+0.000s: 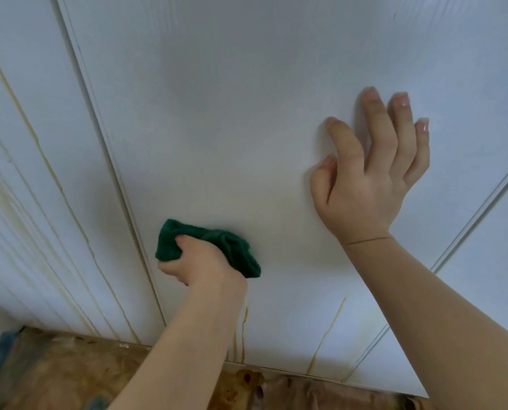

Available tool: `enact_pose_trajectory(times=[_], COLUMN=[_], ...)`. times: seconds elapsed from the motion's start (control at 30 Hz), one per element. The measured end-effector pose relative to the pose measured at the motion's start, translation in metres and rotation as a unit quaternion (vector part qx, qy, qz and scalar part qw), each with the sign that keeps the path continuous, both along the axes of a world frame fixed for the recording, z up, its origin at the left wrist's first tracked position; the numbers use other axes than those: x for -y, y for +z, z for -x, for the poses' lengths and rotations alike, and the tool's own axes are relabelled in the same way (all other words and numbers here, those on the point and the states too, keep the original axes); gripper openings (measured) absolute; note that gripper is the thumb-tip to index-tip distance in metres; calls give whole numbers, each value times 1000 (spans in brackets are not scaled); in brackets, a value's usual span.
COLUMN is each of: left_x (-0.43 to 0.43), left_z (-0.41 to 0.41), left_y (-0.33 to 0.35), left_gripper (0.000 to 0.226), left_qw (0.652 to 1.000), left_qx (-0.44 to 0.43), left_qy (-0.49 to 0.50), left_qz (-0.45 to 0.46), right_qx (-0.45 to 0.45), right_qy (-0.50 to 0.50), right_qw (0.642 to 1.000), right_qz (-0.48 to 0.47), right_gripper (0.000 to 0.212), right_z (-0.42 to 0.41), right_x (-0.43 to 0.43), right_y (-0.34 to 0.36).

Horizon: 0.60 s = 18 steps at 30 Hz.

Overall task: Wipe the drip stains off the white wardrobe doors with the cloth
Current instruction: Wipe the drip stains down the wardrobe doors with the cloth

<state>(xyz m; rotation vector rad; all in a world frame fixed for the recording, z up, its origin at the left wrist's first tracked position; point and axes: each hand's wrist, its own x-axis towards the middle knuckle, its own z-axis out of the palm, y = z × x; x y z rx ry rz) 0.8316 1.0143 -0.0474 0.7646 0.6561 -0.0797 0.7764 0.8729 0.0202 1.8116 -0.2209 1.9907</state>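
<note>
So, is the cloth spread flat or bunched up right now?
Bunched up: the green cloth is wadded in the left hand, whose fingers curl round it against the white wardrobe door.

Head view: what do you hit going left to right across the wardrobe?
Brown-streaked white door panel → left hand gripping bunched dark green cloth → right hand, fingers spread on the door → grooved door seam at far right.

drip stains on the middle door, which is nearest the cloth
The brown streak just below the left hand gripping the dark green cloth; the other streak lies further right.
</note>
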Motion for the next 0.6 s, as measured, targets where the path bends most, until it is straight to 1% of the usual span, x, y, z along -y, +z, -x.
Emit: enact_pose_trajectory(times=[0.03,0.07,0.1,0.13,0.17,0.23,0.3,0.33,0.37,0.4,0.43,0.5,0.53,0.57,0.6], left_x=[-6,-10,-12,-9,-2,14,21,19,14,10,6,2,-1,-2,-4], left_z=[-8,-15,-18,-17,-12,9,22,24,25,24,23,20,20,17,19], left_y=[2,4,10,16,19,20,1,-15,-30,-44,-57,-65,-61,-57,-48], left_gripper=[50,52,52,52,51,51,52,53,52,51,50,49,47,45,44], left_qw=[997,992,991,995,999,994,986,986,988,988,988,981,973,974,969], left_qx=[1,17,29,30,30,56,73,54,7,-59,-117,-182,-210,-211,-222], left_qy=[-57,-95,-101,-73,-22,76,115,108,88,61,20,15,-8,-46,-85], left_qz=[53,79,84,68,31,-64,-101,-115,-129,-131,-98,66,93,62,71], right_qx=[0,-1,0,1,2,1,2,0,-2,-5,-6,-8,-5,-3,-3], right_qy=[-1,-2,-2,-1,-1,0,-4,-5,-3,-2,-1,-2,-5,-6,-5], right_qw=[1000,1000,1000,1000,1000,1000,1000,1000,1000,1000,1000,1000,1000,1000,1000], right_qz=[-1,-4,-4,-2,-2,-4,-4,-3,-4,-6,-8,-7,-5,-6,-6], right_gripper=[32,32,32,32,32,32,32,32,32,32,32,32,31,31,31], right_z=[0,1,1,0,-1,-1,0,0,1,0,1,2,1,1,1], right_x=[0,0,0,0,0,0,1,1,1,1,1,0,0,0,1], right_y=[0,0,-1,0,0,0,-1,-1,0,0,0,-1,0,0,1])
